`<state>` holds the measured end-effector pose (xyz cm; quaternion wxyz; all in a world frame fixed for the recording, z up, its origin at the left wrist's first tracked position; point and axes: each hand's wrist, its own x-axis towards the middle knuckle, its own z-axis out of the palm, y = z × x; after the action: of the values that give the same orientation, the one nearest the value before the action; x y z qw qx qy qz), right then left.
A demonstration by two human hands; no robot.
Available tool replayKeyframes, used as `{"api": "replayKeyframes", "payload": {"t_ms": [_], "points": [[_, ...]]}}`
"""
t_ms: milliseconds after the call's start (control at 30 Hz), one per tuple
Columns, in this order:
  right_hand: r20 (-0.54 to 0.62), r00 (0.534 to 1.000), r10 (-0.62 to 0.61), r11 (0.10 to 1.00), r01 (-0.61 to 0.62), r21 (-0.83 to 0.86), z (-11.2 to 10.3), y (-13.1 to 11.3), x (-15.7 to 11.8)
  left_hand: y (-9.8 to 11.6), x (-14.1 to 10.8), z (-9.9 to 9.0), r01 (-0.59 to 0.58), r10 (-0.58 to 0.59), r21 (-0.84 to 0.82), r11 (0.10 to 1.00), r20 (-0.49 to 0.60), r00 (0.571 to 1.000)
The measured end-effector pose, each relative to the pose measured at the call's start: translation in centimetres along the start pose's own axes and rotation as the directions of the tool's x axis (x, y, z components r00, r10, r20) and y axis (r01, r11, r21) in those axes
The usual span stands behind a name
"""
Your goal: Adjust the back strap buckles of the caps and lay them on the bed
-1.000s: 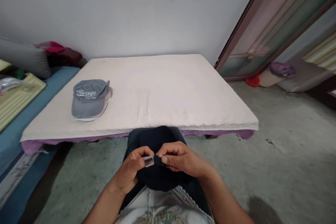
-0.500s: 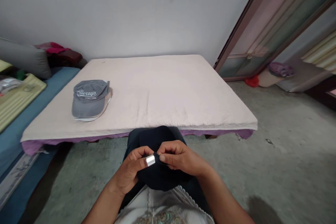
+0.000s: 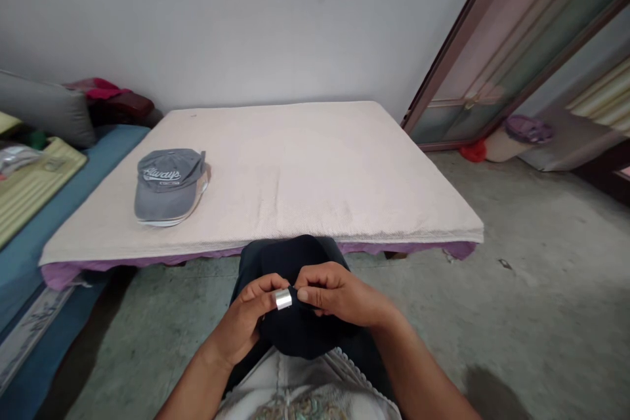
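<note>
A dark navy cap (image 3: 302,335) rests across my lap, its details lost in the dark cloth. My left hand (image 3: 243,318) pinches the edge of the cap from the left, thumb on top. Beside that thumb tip is a shiny silver piece (image 3: 283,299); whether it is worn or part of the cap I cannot tell. My right hand (image 3: 339,294) grips the same edge with thumb and bent fingers, close to the left fingertips. Farther off, a grey cap (image 3: 170,185) with white lettering sits on top of other lighter caps, only their edges showing.
A low bed (image 3: 335,164) with a pale cover stands before my knees, against the white wall. On the left are a blue mattress (image 3: 115,144), a grey cushion (image 3: 46,105) and a yellow-green folded mat (image 3: 44,184). A bin (image 3: 506,144) stands at right by the door.
Almost nothing differs. My right thumb and fingers have shifted very slightly at the cap's edge, and the view has tilted a little.
</note>
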<state>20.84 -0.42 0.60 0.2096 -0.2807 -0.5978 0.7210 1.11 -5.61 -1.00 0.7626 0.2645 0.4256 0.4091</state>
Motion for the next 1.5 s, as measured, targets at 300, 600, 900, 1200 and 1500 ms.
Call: {"api": "replayKeyframes", "payload": {"t_ms": [300,600,900,1200,1500], "points": [[0.063,0.998,-0.029,0.999,0.031,-0.036,-0.3,-0.6,0.0,0.2,0.0,0.2,-0.018,0.018,0.022,1.0,0.027,0.999],[0.009,1.0,-0.004,0.995,0.005,-0.097,-0.2,-0.3,0.2,0.5,0.0,0.3,-0.018,0.015,0.102,0.995,0.037,0.999],[0.075,0.997,0.013,1.0,-0.011,-0.022,-0.3,-0.4,0.2,0.9,-0.3,1.1,-0.042,0.032,0.118,0.992,0.085,0.996],[0.052,0.998,0.026,0.997,-0.03,0.071,-0.1,-0.1,0.1,0.4,-0.2,0.5,-0.039,0.028,0.116,0.993,0.093,0.995],[0.066,0.996,-0.065,0.974,0.049,0.223,-0.1,0.7,0.1,0.5,-0.2,0.7,-0.071,0.068,0.077,0.995,0.039,0.997]]}}
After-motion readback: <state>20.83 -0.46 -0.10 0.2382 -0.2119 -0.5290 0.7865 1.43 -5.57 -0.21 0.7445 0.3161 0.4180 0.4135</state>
